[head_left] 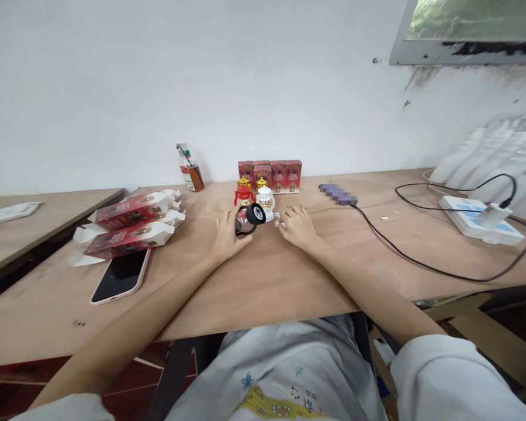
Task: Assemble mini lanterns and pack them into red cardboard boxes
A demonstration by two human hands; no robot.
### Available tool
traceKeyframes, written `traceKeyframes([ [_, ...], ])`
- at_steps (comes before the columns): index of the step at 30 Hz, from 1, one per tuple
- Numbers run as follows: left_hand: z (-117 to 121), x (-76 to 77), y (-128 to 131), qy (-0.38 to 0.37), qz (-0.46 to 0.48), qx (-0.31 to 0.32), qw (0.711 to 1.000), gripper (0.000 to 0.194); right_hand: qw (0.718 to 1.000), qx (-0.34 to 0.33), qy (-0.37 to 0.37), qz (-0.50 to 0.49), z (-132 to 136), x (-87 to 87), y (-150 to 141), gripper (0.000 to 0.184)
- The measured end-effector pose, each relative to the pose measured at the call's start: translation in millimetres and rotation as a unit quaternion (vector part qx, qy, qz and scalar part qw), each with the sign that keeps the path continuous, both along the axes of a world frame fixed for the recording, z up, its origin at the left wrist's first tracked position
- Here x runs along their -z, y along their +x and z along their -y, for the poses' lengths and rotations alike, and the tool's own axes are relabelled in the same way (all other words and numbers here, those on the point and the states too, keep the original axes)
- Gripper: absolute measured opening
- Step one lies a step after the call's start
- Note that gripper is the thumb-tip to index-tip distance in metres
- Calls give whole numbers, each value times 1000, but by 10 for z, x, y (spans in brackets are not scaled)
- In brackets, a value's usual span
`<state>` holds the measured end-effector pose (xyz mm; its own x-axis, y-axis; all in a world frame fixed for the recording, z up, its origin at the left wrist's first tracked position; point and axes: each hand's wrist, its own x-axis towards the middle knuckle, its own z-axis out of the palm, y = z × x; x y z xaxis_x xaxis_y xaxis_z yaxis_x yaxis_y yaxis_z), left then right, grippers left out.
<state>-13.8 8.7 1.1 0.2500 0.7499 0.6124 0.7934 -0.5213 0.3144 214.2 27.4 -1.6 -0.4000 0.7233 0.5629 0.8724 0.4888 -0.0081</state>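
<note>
My left hand [228,234] is closed around a small black toy lantern [249,218] lying on its side on the wooden table [263,275]. My right hand [296,225] rests on the table with its fingertips pinching a tiny white part [277,223]. Just behind stand a red lantern [244,195], a white lantern [265,199] and two gold-topped ones. A row of small red boxes [270,173] stands at the wall behind them.
Flattened red and white cartons [129,227] and a phone [120,275] lie at the left. A small bottle [191,171] leans at the wall. A black cable [421,257] runs to a white power strip [477,219] at the right, near plastic bags.
</note>
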Motion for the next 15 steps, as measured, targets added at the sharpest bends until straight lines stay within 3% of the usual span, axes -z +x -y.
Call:
traceKeyframes([
  [3, 30, -31, -16, -13, 12, 31, 999, 65, 993, -85, 30, -80, 80, -43, -47, 27],
  [7, 36, -38, -33, -33, 6, 66, 997, 53, 961, -228, 69, -139, 188, -57, -125, 36],
  [15, -5, -36, -48, -70, 59, 158, 983, 55, 950, -263, 94, -140, 227, 1, -171, 28],
])
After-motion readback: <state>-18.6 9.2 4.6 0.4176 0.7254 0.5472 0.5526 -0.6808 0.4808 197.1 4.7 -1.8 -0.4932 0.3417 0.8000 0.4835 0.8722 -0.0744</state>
